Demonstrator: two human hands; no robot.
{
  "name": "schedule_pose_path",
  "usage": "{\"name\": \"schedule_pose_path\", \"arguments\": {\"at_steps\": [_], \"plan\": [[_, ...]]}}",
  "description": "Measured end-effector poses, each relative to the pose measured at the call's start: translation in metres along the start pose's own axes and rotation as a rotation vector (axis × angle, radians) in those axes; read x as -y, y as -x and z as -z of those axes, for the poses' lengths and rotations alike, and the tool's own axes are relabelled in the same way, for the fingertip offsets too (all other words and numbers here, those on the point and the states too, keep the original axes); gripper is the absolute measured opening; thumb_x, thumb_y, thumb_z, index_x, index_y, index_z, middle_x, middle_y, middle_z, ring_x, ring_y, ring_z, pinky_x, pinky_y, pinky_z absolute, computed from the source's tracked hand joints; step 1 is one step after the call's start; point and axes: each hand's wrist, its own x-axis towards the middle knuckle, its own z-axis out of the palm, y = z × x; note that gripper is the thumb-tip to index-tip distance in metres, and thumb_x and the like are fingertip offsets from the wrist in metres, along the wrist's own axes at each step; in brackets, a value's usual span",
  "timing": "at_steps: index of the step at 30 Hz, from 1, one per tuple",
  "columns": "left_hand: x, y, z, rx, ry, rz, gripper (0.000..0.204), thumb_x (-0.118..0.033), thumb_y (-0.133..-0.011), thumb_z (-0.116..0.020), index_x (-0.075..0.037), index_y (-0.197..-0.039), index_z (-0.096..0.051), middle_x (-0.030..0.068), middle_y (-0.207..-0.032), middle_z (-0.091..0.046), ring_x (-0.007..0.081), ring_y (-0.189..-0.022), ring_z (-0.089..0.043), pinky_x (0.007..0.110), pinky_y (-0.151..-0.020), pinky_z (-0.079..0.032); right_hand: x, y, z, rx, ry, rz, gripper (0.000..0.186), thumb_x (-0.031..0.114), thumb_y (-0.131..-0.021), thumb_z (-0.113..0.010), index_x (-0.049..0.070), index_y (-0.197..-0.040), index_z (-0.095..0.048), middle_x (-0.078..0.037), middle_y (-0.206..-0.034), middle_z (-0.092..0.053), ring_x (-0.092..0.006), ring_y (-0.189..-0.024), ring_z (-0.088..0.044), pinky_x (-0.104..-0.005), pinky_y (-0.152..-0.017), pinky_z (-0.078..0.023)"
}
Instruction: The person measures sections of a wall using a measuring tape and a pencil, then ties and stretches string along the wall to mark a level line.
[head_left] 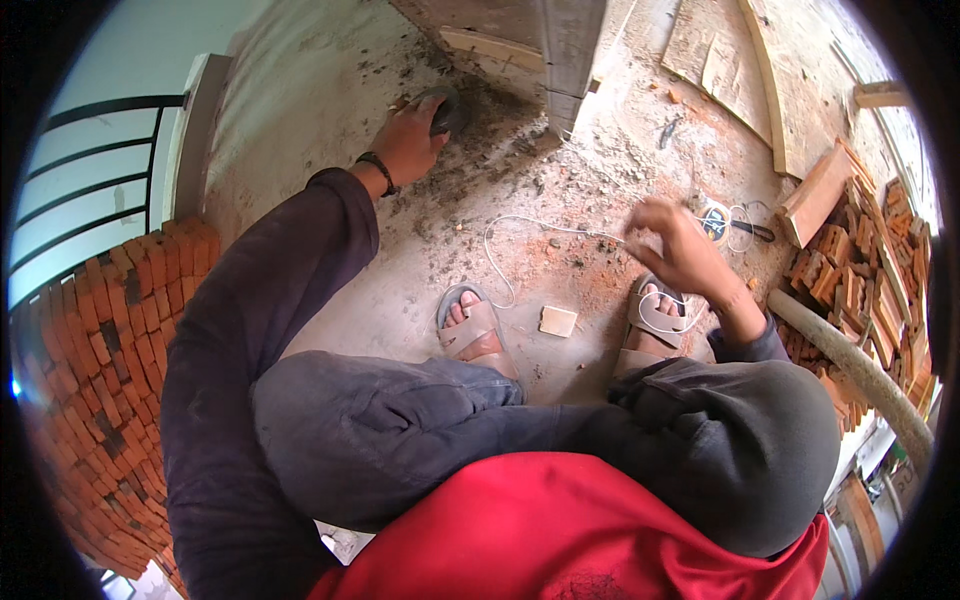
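My left hand (408,143) reaches out to the far left and is closed around a dark rounded object (449,112), low over the dirt-strewn floor. What kind of object it is, I cannot make out. A thin white string (520,218) runs in a loose curve across the floor toward my right hand (683,252), whose fingers are bent and pinched at the string. Slightly blurred, that hand is above my right sandal, where more string loops over the foot. Just beyond it lies a tape measure (713,222) beside a dark handle (755,231).
Stacked red bricks (130,370) stand at the left, near a black railing (95,165). More bricks (850,265) pile up at the right beside a round pole (850,350). A upright post (572,60) rises ahead; boards (725,75) lie far right. A small pale block (557,321) lies between my feet.
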Motion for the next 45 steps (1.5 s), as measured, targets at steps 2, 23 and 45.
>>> {"name": "schedule_pose_path", "arguments": {"at_steps": [2,23,45], "plan": [[-0.004,-0.01,-0.013,-0.078,-0.049,-0.098,0.06,-0.026,-0.086,-0.061,-0.001,-0.135,-0.037,0.0244,-0.107,-0.06,0.0402,-0.103,-0.056,0.047,-0.088,-0.046,0.001,-0.027,-0.009,-0.191,-0.162,-0.083,0.032,0.022,-0.084,-0.065,0.004,-0.109,-0.06,-0.017,-0.104,-0.059,-0.0307,-0.099,-0.058,-0.0384,-0.088,-0.046],[-0.119,0.035,-0.023,0.514,1.767,0.425,0.035,-0.038,-0.101,-0.038,-0.008,-0.115,-0.049,-0.0031,-0.076,-0.045,0.0106,-0.068,-0.047,0.027,-0.071,-0.046,0.023,-0.041,-0.1,0.047,-0.407,0.049,0.026,0.024,-0.086,-0.063,0.003,-0.072,-0.06,-0.017,-0.065,-0.056,-0.0336,-0.061,-0.057,-0.0431,-0.059,-0.044],[-0.122,0.108,-0.043,1.026,1.807,0.448,0.024,-0.03,-0.099,-0.045,-0.009,-0.089,-0.046,-0.0029,-0.067,-0.034,0.0067,-0.056,-0.028,0.02,-0.051,-0.029,0.015,-0.082,-0.081,0.058,-1.338,-0.336,0.014,0.022,-0.095,-0.056,0.009,-0.092,-0.06,0.002,-0.078,-0.062,-0.0059,-0.065,-0.056,-0.0231,-0.062,-0.047]]}}
